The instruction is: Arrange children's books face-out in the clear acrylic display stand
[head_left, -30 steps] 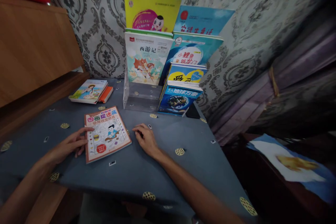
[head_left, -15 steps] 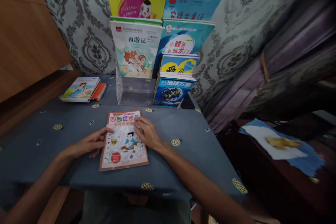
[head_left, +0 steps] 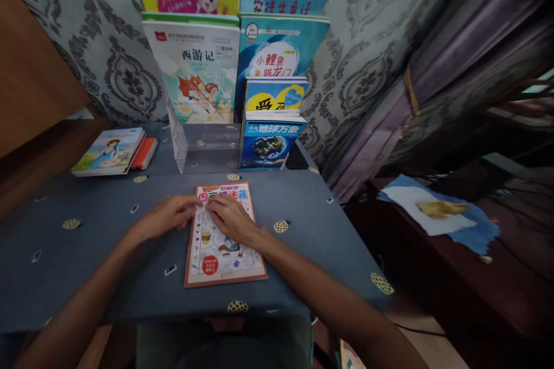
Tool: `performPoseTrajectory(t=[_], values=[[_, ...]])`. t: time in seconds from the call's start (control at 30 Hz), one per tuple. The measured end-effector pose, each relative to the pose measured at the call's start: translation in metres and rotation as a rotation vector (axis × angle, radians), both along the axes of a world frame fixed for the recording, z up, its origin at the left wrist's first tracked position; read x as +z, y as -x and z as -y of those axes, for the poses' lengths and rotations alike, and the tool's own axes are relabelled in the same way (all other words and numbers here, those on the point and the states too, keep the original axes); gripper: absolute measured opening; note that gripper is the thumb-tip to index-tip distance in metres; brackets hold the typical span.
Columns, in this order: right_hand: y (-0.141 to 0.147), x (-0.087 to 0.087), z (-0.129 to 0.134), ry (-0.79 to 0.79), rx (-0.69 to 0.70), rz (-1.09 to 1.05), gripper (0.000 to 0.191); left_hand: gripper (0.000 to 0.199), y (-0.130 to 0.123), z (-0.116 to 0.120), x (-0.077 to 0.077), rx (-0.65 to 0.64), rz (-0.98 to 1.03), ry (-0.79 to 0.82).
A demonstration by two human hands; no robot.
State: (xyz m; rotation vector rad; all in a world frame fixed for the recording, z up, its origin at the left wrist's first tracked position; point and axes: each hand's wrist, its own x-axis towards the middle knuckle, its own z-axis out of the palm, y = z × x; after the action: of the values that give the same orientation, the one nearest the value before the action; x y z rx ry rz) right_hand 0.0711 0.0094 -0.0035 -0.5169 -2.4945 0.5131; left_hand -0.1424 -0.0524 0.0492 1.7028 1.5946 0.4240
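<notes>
A thin book with a reddish-brown border [head_left: 216, 274] lies flat on the dark table, its cover up. My left hand [head_left: 175, 213] is at the book's upper left edge, index finger stretched onto the cover and the other fingers curled below; it holds nothing. Across the upper part of the cover rests my right hand [head_left: 231, 219], fingers spread and flat, hiding part of the title and the drawing. The fingertips of both hands are close together near the top left of the cover.
Behind the book, a clear acrylic rack [head_left: 208, 160] holds several upright books [head_left: 194, 69]. Two books [head_left: 110, 151] lie at the back left. A dark flat object [head_left: 298, 157] is beside the rack. Blue and white cloths [head_left: 476, 230] lie on furniture at the right.
The view has shifted, and the book appears further right. My left hand has moved up toward the cover's top left; my right hand has moved left over the cover.
</notes>
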Motion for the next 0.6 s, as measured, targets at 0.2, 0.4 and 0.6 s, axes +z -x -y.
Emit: performPoseTrajectory(t=[0.2,0.4,0.6], values=[[0.002,-0.001,0.001,-0.027,-0.015,0.091,0.031,0.034,-0.008,-0.017,-0.033,0.097,-0.241,-0.584],[0.004,-0.003,0.002,-0.013,-0.096,0.178,0.042,0.034,-0.015,-0.013,-0.056,0.058,-0.390,-0.619],[-0.004,-0.004,-0.002,0.026,-0.273,0.272,0.057,0.034,-0.018,-0.013,-0.057,0.071,-0.443,-0.618]])
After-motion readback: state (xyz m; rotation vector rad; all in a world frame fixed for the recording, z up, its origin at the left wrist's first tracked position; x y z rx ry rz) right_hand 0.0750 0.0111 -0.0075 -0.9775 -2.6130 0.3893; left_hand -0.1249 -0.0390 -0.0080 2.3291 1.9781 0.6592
